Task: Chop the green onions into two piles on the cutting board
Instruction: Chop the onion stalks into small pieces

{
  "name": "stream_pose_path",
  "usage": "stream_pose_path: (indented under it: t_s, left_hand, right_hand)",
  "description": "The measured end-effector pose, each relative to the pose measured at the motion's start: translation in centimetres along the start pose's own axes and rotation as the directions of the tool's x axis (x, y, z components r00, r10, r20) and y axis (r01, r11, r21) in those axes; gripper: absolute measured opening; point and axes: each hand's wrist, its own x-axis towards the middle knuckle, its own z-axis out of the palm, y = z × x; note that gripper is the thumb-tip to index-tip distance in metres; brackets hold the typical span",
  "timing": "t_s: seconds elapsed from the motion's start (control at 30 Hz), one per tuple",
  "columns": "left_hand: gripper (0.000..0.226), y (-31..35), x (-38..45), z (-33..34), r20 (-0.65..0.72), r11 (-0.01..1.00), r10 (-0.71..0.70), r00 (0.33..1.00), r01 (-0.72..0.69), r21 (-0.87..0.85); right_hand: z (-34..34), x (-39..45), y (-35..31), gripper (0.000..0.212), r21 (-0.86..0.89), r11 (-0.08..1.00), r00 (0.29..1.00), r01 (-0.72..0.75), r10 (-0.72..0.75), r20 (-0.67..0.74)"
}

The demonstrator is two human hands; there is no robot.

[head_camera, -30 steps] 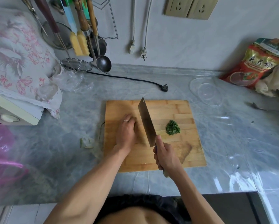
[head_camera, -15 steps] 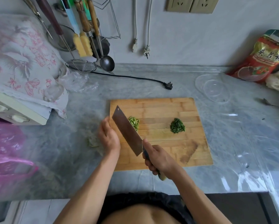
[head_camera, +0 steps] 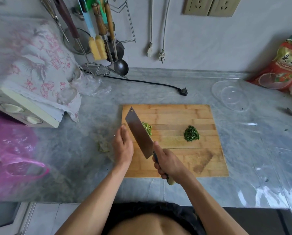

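A wooden cutting board [head_camera: 179, 114] lies on the grey marble counter. A dark green pile of chopped green onions [head_camera: 191, 133] sits right of the board's middle. A paler pile of chopped onion [head_camera: 147, 128] lies near the left edge, partly hidden behind the cleaver [head_camera: 138, 133]. My right hand [head_camera: 169, 162] grips the cleaver's handle, the blade tilted with its flat side up and slanting to the upper left. My left hand [head_camera: 123, 146] rests flat at the board's left edge beside the blade, fingers together, holding nothing.
Green onion scraps [head_camera: 103, 146] lie on the counter left of the board. A clear plastic lid [head_camera: 231, 95] and a red food bag [head_camera: 284, 65] are at the back right. A black plug and cord [head_camera: 183, 91], hanging utensils [head_camera: 106, 39], a cloth-covered appliance [head_camera: 31, 78] and a pink bag [head_camera: 11, 153] are to the left.
The cleaver swung from the board's middle to its left edge and tilted flat. My left hand lifted off the pale onion pile, uncovering it, and moved to the board's left edge.
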Motion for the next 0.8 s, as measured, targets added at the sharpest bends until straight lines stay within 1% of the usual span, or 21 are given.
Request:
stream_pose_path:
  t_s: [0.1, 0.2, 0.33, 0.37, 0.4, 0.43, 0.5, 0.53, 0.57, 0.6, 0.63, 0.7, 0.77, 0.8]
  left_hand:
    - [0.033, 0.2, 0.1, 0.0, -0.010, 1.000, -0.012, 1.000, 0.012, 0.000]
    - [0.037, -0.1, 0.4, 0.1, 0.041, 0.997, -0.019, 0.999, 0.016, 0.070]
    - [0.043, -0.1, 0.8, -0.3, 0.141, 0.985, 0.064, 0.988, -0.085, 0.148]
    - [0.044, -0.1, 0.9, -0.3, 0.178, 0.977, 0.087, 0.980, -0.119, 0.179]
    - [0.047, -0.1, 1.1, -0.2, 0.225, 0.963, 0.118, 0.967, -0.167, 0.214]
    - [0.051, -0.2, 1.2, 0.2, 0.276, 0.942, 0.148, 0.950, -0.220, 0.253]
    - [0.062, -0.8, 1.5, 0.8, 0.361, 0.865, 0.200, 0.911, -0.337, 0.371]
    - [0.065, -1.1, 1.6, 1.4, 0.392, 0.809, 0.217, 0.894, -0.390, 0.440]
    - [0.066, -1.3, 1.7, 1.9, 0.414, 0.757, 0.224, 0.882, -0.425, 0.496]
    - [0.066, -1.4, 1.7, 2.4, 0.423, 0.724, 0.225, 0.878, -0.441, 0.531]
    - [0.065, -1.4, 1.6, 3.0, 0.429, 0.708, 0.220, 0.876, -0.446, 0.548]
    - [0.062, -1.1, 1.0, 3.8, 0.438, 0.701, 0.231, 0.869, -0.460, 0.545]
    - [0.058, -1.1, 0.4, 4.6, 0.484, 0.701, 0.259, 0.836, -0.508, 0.501]
    - [0.057, -1.0, 0.2, 4.9, 0.506, 0.711, 0.272, 0.818, -0.525, 0.467]
  right_hand:
    - [1.0, 0.0, 0.1, 0.061, -0.008, 1.000, 1.000, 0.009, -0.009, 0.018]
    - [0.7, 0.2, 0.5, 0.061, 0.040, 0.999, 1.000, -0.009, 0.009, -0.014]
    - [-0.6, -0.2, -0.2, 0.060, 0.130, 0.991, 0.999, -0.031, 0.034, -0.015]
    - [-1.0, -0.3, -0.6, 0.059, 0.147, 0.989, 0.999, -0.013, 0.021, -0.047]
    - [-1.4, -0.2, -0.9, 0.059, 0.127, 0.992, 0.994, 0.021, -0.007, -0.107]
    - [-2.0, -0.1, -0.9, 0.060, 0.059, 0.997, 0.981, 0.056, -0.044, -0.191]
    - [-2.9, 0.6, -0.5, 0.058, -0.194, 0.978, 0.923, 0.075, -0.142, -0.358]
    - [-3.4, 0.9, -0.1, 0.055, -0.323, 0.945, 0.889, 0.051, -0.190, -0.416]
    - [-3.8, 1.2, 0.5, 0.052, -0.409, 0.912, 0.861, 0.020, -0.224, -0.456]
    - [-3.8, 1.4, 1.0, 0.050, -0.456, 0.890, 0.841, -0.005, -0.243, -0.483]
    - [-3.8, 1.5, 1.4, 0.050, -0.492, 0.870, 0.831, -0.027, -0.254, -0.494]
    - [-2.8, 1.2, 2.1, 0.049, -0.560, 0.827, 0.839, -0.043, -0.274, -0.470]
    - [-1.8, 0.9, 2.6, 0.049, -0.583, 0.812, 0.865, -0.012, -0.284, -0.414]
    - [-1.3, 0.9, 2.6, 0.050, -0.569, 0.822, 0.879, 0.004, -0.274, -0.390]
